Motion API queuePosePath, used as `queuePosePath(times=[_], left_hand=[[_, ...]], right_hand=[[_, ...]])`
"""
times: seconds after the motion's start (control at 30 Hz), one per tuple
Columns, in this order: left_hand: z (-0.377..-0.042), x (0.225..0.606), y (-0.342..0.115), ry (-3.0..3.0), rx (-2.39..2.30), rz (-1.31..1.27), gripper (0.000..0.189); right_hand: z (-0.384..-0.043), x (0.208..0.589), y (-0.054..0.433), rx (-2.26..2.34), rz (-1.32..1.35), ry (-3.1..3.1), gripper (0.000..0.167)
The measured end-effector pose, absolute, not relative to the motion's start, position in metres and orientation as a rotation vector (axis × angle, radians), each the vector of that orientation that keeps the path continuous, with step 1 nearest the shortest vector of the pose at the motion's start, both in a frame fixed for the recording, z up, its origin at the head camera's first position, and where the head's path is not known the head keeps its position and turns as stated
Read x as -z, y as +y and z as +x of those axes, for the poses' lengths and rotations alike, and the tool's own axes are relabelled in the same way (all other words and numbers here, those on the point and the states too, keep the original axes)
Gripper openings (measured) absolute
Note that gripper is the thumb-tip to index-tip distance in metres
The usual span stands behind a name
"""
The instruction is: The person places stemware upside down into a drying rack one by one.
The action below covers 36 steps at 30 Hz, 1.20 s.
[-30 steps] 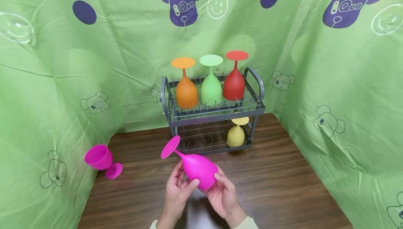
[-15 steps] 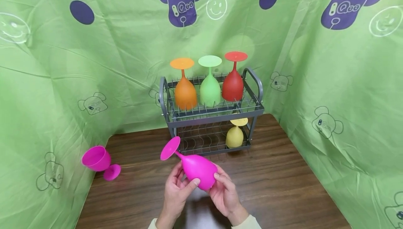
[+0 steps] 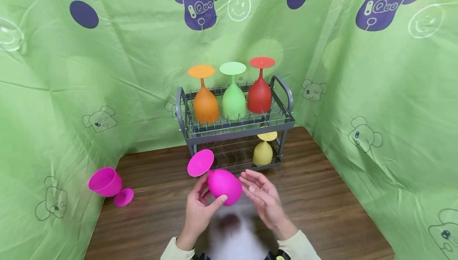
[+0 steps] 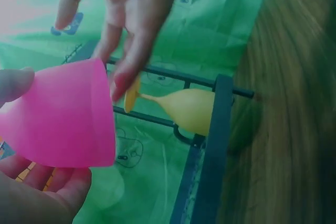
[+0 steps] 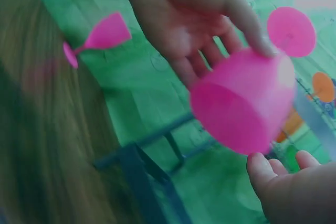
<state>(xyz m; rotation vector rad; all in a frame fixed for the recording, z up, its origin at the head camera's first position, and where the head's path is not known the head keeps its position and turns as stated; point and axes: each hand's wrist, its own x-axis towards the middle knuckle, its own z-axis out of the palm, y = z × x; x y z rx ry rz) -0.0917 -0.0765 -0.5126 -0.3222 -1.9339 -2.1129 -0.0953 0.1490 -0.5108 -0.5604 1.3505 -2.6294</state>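
Observation:
A bright pink goblet [image 3: 225, 186] is tilted in the air in front of the rack, its round foot up and to the left. My left hand [image 3: 198, 209] grips its bowl, thumb on the near side and fingers around the back. Just right of the bowl is my right hand [image 3: 264, 202], its fingers loosely extended. In the right wrist view the right hand [image 5: 294, 187] is close to the rim, and whether a fingertip touches it I cannot tell. The goblet's hollow mouth [image 5: 226, 114] shows there. In the left wrist view the bowl [image 4: 63, 114] lies between left thumb and fingers.
Behind stands a two-tier grey dish rack [image 3: 239, 132]. Upside down on its top tier are orange [image 3: 206, 107], light green [image 3: 234, 103] and red [image 3: 259, 97] goblets. A yellow goblet [image 3: 262, 154] occupies the lower tier's right end. Another pink goblet [image 3: 105, 182] stands upright at the table's left edge.
My right hand has let go of the pink goblet's bowl and moved right, its fingers straightening. The left hand still holds the goblet, now turned with its rim more toward me.

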Motion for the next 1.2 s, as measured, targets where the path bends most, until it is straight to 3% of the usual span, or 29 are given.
queuePosePath(times=[0.4,0.83,1.2], left_hand=[[-0.121,0.528,-0.075,-2.175,1.889,-0.29,0.076],[-0.164,0.536,-0.065,-2.292,1.759,-0.307,0.075],[-0.208,0.537,-0.045,-2.385,1.75,-0.296,0.078]], right_hand=[[-0.124,0.452,0.213,2.492,-0.436,2.147,0.058],[-0.16,0.386,0.254,2.361,-0.186,2.615,0.06],[-0.214,0.383,0.263,2.304,-0.152,2.674,0.066]])
